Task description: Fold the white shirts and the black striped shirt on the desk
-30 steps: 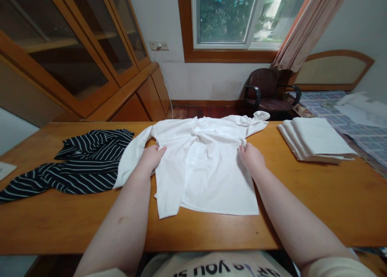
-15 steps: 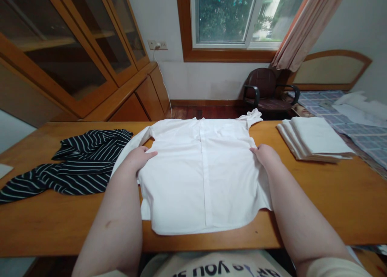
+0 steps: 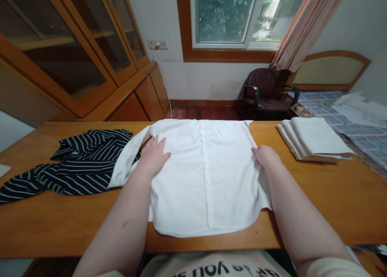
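A: Your left hand (image 3: 155, 155)?
B: Fingers now spread, palm down, at the left side of the white shirt (image 3: 181, 184). Half a second ago it pinched that edge.
A: Your right hand (image 3: 267, 157)?
B: As before: thumb and fingers pinching the shirt's right edge.
A: Shirt position?
B: Before you on the wooden table (image 3: 308, 212), front up, placket (image 3: 206, 168) down the middle. Left sleeve (image 3: 121, 166) lies over the striped garment (image 3: 87, 176). The bunched cuff at the far right corner has gone from view; only a small tip shows.
A: Meaning?
B: Crumpled a second ago, flatter now. My reading: your left hand presses and smooths while your right keeps tension.
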Demonstrator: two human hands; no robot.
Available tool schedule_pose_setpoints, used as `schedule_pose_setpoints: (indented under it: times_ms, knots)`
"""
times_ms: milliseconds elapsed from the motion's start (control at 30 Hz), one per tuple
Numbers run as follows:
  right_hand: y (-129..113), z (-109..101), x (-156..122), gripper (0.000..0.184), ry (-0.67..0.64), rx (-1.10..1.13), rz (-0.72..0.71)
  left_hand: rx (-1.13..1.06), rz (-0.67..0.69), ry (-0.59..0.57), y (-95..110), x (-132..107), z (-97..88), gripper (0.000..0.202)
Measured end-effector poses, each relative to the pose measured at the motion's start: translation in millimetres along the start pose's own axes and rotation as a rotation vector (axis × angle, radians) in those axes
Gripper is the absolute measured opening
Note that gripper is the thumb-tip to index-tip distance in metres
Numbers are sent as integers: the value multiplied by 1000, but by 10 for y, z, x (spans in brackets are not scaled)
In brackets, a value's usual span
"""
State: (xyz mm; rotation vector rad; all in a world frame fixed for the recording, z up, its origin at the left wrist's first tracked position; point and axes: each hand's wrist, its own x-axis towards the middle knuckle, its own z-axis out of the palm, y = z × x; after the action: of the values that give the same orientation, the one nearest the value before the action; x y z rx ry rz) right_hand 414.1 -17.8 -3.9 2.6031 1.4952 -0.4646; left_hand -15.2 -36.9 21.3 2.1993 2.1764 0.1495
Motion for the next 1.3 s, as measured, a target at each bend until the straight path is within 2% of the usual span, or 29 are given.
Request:
schedule_pose_setpoints:
  times_ms: [100, 167, 233, 400, 567, 667, 800, 900, 1000, 1100, 1167, 1233, 1300]
  knots:
    - [0, 17, 26, 47, -19, -30, -26, -61, 229, -206, 186, -47, 103, 66]
    - [2, 26, 35, 46, -22, -45, -44, -95, 253, -321, 259, -55, 190, 70]
    - [6, 28, 33, 45, -26, -50, -51, -87, 238, -371, 284, -40, 270, 73]
    - [8, 22, 5, 44, -41, -59, -62, -54, 240, -401, 218, 32, 353, 86]
    - [3, 25, 0, 43, -68, -65, -70, -47, 254, -450, 180, 37, 321, 111]
    - [4, 21, -4, 45, -77, -70, -67, -38, 249, -459, 177, 29, 305, 118]
    - [-1, 35, -50, 45, -68, -66, -77, -46, 250, -438, 152, -16, 309, 114]
    - [-39, 82, -131, 48, -33, -60, -52, -38, 239, -404, 152, -112, 328, 100]
    - [-88, 141, -243, 50, 41, -53, -20, -8, 208, -308, 183, -235, 362, 81]
    - [-92, 184, -357, 49, 111, -58, -54, 22, 189, -219, 203, -322, 385, 73]
    - [-64, 202, -421, 49, 136, -67, -83, 27, 187, -236, 204, -333, 367, 74]
    - [-29, 215, -472, 48, 147, -80, -101, 24, 166, -315, 227, -302, 310, 78]
    - [-1, 226, -509, 47, 151, -90, -108, 30, 89, -392, 315, -235, 224, 81]
